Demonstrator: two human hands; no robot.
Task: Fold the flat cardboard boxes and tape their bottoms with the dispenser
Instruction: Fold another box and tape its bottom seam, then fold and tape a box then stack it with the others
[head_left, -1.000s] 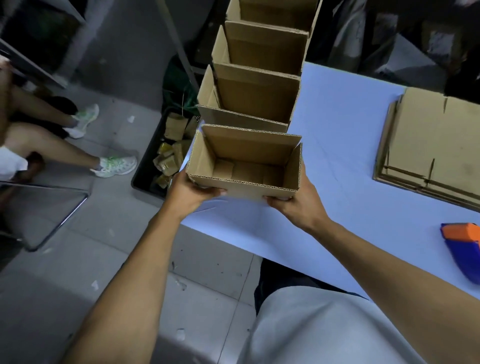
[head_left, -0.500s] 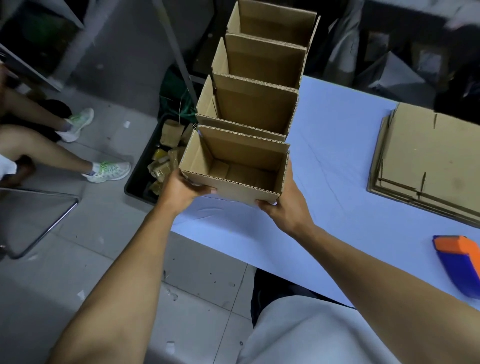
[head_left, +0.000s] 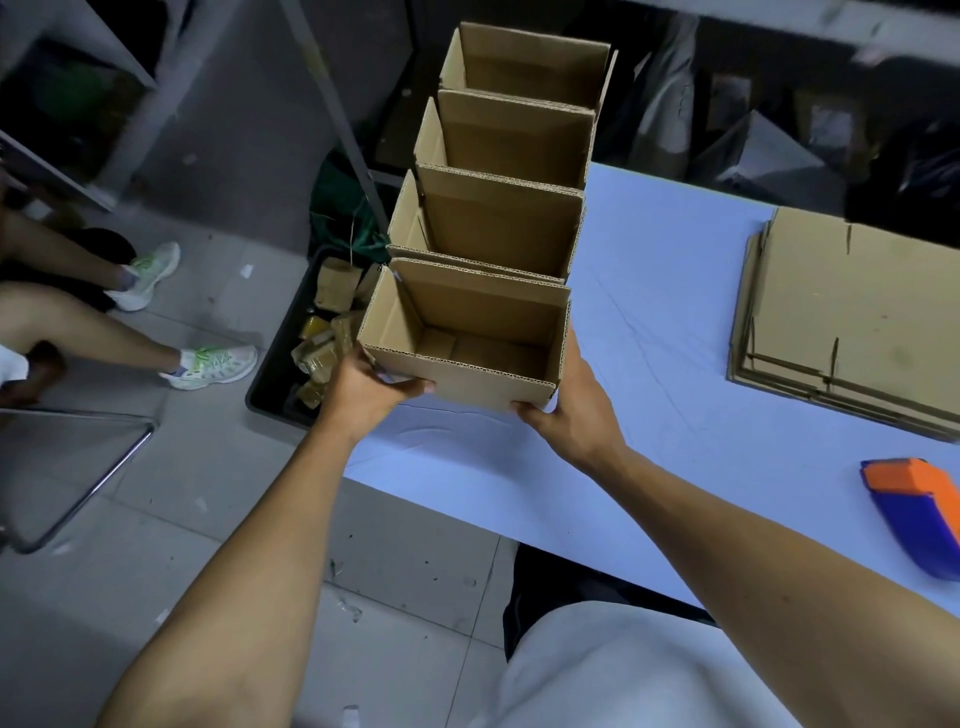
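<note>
Pale blue table (head_left: 649, 322), seemingly cluttered storeroom.

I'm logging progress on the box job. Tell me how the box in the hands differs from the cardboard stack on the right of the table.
The held box is folded up, open at the top, with standing walls; the flat stack lies unfolded in layered sheets. The left hand and right hand grip the held box at the table's near-left corner; nothing touches the flat stack. Both are plain brown corrugated cardboard.
</note>
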